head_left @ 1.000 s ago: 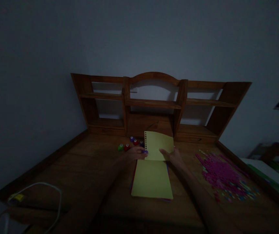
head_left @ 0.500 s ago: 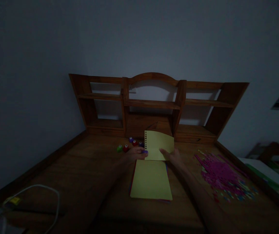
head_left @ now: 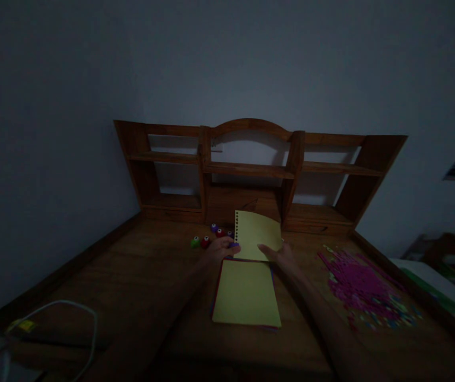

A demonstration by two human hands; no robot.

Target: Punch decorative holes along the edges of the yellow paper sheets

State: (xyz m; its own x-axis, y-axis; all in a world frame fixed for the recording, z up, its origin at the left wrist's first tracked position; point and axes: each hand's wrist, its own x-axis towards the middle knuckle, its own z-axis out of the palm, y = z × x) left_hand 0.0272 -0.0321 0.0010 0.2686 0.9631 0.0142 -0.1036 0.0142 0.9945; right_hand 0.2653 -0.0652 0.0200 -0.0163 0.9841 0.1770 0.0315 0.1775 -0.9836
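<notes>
The room is dim. My right hand [head_left: 279, 253] pinches the lower edge of a yellow paper sheet [head_left: 257, 234], held tilted up, with a row of small holes down its left side. My left hand [head_left: 222, 247] is closed on a small purple punch [head_left: 234, 245] at the sheet's lower left edge. In front of both hands a stack of coloured paper [head_left: 246, 292], yellow on top, lies flat on the wooden desk [head_left: 140, 276].
Small green [head_left: 195, 242], red [head_left: 206, 241] and other coloured punches sit left of my hands. A heap of pink and mixed paper bits [head_left: 360, 286] covers the desk's right side. A wooden shelf unit [head_left: 251, 170] stands at the back. A white cable [head_left: 68, 318] lies at front left.
The yellow sheet has shifted slightly up and left in my hands. Both hands stay at its lower edge.
</notes>
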